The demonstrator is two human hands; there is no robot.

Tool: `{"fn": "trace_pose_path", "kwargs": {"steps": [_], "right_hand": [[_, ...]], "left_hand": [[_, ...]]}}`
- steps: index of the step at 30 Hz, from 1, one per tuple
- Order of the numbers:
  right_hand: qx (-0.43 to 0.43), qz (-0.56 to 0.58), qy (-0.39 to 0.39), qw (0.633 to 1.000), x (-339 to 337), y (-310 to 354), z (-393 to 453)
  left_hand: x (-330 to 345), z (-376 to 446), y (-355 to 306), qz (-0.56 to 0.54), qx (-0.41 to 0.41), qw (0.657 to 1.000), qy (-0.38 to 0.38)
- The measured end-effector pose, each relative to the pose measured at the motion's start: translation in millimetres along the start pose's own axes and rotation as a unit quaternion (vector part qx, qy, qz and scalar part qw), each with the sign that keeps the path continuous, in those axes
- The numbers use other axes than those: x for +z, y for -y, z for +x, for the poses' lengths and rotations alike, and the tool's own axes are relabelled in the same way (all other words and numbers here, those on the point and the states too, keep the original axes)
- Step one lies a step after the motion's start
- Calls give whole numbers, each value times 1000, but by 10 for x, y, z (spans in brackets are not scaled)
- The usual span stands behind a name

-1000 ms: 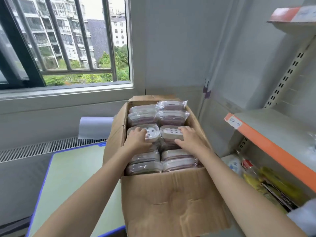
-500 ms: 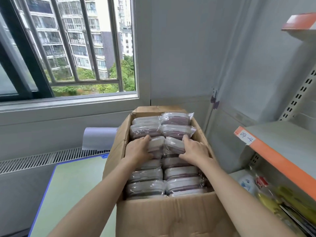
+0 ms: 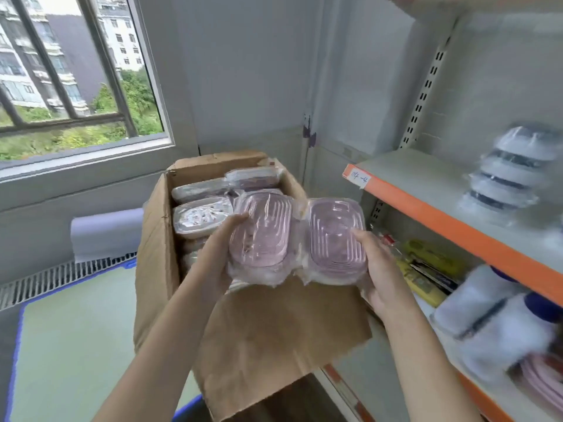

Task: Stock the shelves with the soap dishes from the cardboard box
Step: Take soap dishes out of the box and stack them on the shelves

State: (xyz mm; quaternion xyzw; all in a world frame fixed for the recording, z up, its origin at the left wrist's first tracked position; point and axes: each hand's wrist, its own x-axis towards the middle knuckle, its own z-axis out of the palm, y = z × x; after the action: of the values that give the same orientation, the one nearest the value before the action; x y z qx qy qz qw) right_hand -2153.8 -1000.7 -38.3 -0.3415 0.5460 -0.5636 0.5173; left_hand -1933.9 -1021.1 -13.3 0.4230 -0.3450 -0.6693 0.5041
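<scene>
Transfer step, judged. Left hand (image 3: 217,263) and right hand (image 3: 376,269) curled round two wrapped soap dishes (image 3: 292,239), cardboard box (image 3: 268,330) below grip. Next: carry right to shelf (image 3: 426,181).

My two bare forearms, no sleeves, watch or rings; left hand (image 3: 217,263) and right hand (image 3: 379,275) ungloved

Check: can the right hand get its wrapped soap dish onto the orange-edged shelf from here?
Probably yes. The right hand holds its soap dish just left of the orange-edged shelf, whose near end is bare.
</scene>
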Motion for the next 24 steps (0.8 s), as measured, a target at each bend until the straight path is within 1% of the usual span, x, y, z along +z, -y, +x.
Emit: {"fn": "trace_pose_path", "kwargs": {"steps": [2,7,9,12,17,22,24], "right_hand": [[14,19,-37,999,-253,-68,-252],[10,76,-134,988,-924,-148,-795],[6,88,-162,983,-1176,-155,-985],[-7,93,-191,977,-1553,-119,-1235],[-33,110,-242,963,-2338,-10,-1654],[-50,147,-272,950,-3153,78,-2102],[-51,162,-274,947,-3449,119,-2243]], "left_hand": [[216,-116,149,-10,-34,999,42],[787,-311,541,27,-70,988,137],[990,-386,688,32,-98,980,171],[1317,-479,921,46,-133,972,190],[2048,-718,1308,81,-134,951,267],[2779,-960,1771,70,-153,944,284],[3023,-1044,1955,63,-145,940,304]]}}
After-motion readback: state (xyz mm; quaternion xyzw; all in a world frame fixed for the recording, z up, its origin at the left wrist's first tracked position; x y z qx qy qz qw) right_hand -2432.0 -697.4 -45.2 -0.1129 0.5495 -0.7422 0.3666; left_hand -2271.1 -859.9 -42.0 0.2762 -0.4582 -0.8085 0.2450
